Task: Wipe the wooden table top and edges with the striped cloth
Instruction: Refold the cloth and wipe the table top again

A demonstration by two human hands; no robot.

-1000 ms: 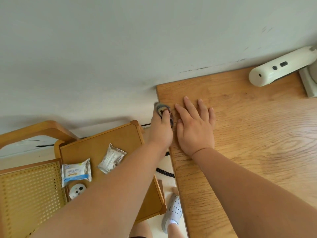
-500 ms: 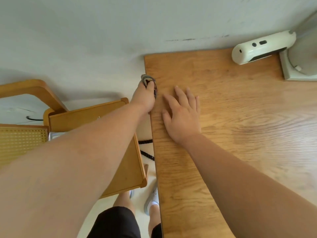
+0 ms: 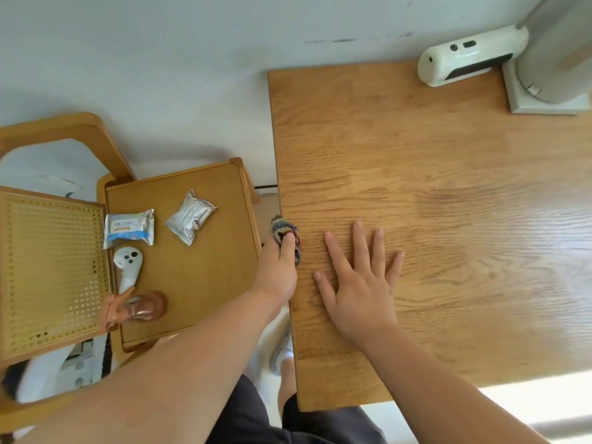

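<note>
My left-hand fingers (image 3: 288,243) are closed narrowly around the striped cloth (image 3: 286,233), which is bunched against the left edge of the tabletop (image 3: 448,219), roughly midway along that edge. My left hand (image 3: 278,270) sits outside the edge, with the thumb on the top surface side of the cloth. My right hand (image 3: 358,283) lies flat on the tabletop just beside the cloth, fingers spread wide, holding nothing.

Edges: the far edge meets the wall (image 3: 160,59); the near edge is visible at the bottom, above my dark shorts (image 3: 256,421). The left edge is exposed along its full length.

Open room: the wood surface to the right of my right hand is bare up to a white device (image 3: 471,57) and a grey stand base (image 3: 544,91) at the far right corner. A side table (image 3: 205,283) stands near the left edge, separated by a narrow gap, carrying two packets (image 3: 190,216), a white controller (image 3: 128,264) and a brown object I cannot identify.
</note>
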